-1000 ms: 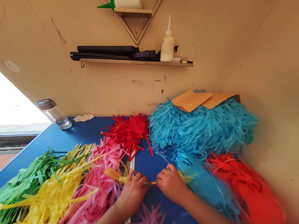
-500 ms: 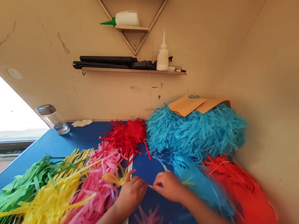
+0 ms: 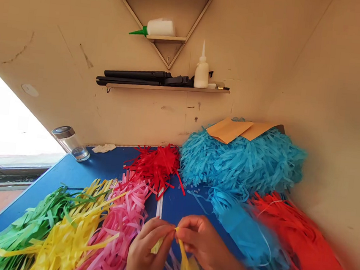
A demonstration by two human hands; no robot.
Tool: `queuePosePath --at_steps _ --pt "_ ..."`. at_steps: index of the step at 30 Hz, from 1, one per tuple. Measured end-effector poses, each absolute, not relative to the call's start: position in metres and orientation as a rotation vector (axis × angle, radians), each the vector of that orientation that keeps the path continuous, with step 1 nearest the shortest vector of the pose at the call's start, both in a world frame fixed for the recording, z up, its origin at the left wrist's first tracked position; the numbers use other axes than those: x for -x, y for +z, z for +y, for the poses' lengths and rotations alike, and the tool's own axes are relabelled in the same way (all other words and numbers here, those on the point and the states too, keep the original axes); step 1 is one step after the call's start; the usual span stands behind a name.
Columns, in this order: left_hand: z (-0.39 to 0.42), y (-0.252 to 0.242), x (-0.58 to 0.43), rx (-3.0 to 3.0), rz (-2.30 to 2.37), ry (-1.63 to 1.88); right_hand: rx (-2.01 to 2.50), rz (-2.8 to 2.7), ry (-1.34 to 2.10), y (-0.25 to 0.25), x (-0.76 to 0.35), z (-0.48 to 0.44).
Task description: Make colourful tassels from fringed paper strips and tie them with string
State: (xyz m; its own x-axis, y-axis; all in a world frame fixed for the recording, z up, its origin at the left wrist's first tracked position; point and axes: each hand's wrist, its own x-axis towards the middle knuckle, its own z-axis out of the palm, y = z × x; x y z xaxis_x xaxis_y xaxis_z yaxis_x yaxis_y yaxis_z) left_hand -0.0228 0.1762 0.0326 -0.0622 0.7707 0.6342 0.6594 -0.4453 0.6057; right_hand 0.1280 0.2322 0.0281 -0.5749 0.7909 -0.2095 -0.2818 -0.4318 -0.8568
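My left hand (image 3: 151, 249) and my right hand (image 3: 203, 243) meet fingertip to fingertip above the blue table (image 3: 173, 208). Both pinch a yellow paper strip (image 3: 184, 258), whose loose ends hang below my right hand, with a pale bit showing inside my left. Pale purple strips (image 3: 172, 263) lie under the hands, mostly hidden. Left of my left hand is a heap of pink strips (image 3: 127, 215), then yellow strips (image 3: 68, 239) and green strips (image 3: 35, 216). Blue strips (image 3: 232, 218) lie to the right of my right hand.
Red strips (image 3: 158, 167) and a big blue fringe pile (image 3: 244, 162) topped by orange paper (image 3: 228, 130) sit by the wall. Orange-red strips (image 3: 309, 245) lie far right. A glass bottle (image 3: 73, 146) stands at back left. Above, a shelf (image 3: 171, 89) carries a glue bottle (image 3: 201, 74).
My hands have come together and lower, fingertips now meeting. The yellow strip, earlier stretched out sideways between and beyond them, now hangs down below my right hand. The view has shifted slightly.
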Motion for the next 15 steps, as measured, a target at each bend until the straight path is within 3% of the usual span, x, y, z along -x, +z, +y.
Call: queuePosePath --at_steps 5,10,15 --pt "0.165 0.023 0.019 -1.694 1.519 1.565 0.759 -0.884 1.988 0.028 -0.115 0.222" --pt "0.164 0.015 0.022 -1.748 1.497 1.486 0.771 -0.876 1.923 0.02 -0.107 0.216" --pt "0.167 0.008 0.026 -1.377 1.697 1.548 1.027 -1.443 1.475 0.006 -0.124 0.257"
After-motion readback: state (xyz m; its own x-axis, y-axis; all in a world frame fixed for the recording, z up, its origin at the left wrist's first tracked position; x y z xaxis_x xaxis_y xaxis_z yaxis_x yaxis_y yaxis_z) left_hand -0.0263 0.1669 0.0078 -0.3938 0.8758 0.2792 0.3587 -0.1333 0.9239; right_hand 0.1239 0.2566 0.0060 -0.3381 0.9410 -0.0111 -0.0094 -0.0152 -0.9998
